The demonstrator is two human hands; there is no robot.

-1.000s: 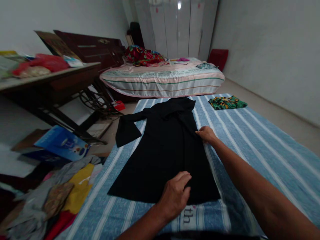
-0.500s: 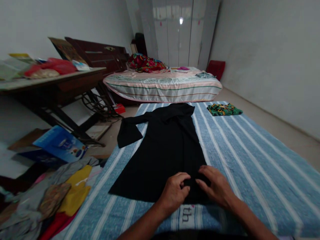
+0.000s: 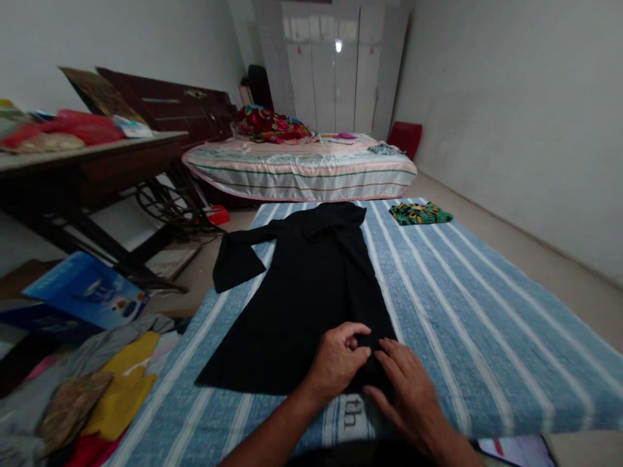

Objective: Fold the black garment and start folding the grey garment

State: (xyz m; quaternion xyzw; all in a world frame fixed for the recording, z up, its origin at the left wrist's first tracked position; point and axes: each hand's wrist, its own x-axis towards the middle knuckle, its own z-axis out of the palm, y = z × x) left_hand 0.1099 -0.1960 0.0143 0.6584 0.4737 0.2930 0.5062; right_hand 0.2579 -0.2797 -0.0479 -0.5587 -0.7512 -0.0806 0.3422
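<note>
A black long-sleeved garment, shaped like a dress (image 3: 306, 305), lies spread on a blue and white striped bed cover (image 3: 462, 337). One sleeve sticks out to the left with a bend in it, and the right side is folded inward. My left hand (image 3: 335, 360) rests on the lower right part of the black cloth, fingers curved and thumb apart from the index finger. Close beside it, my right hand (image 3: 409, 386) lies over the garment's lower right edge with its fingers stretched out, palm down. The cloth beneath both palms is hidden.
A folded green patterned cloth (image 3: 421, 213) lies at the far right of the cover. Another bed (image 3: 302, 172) stands beyond. To the left are a sewing-machine table (image 3: 160, 141), a blue carton (image 3: 87, 288) and a heap of clothes (image 3: 121, 370) beside the bed edge.
My right hand has come down and inward, flattening on the cloth by my left hand. My left hand has barely moved. The view has turned slightly right.
</note>
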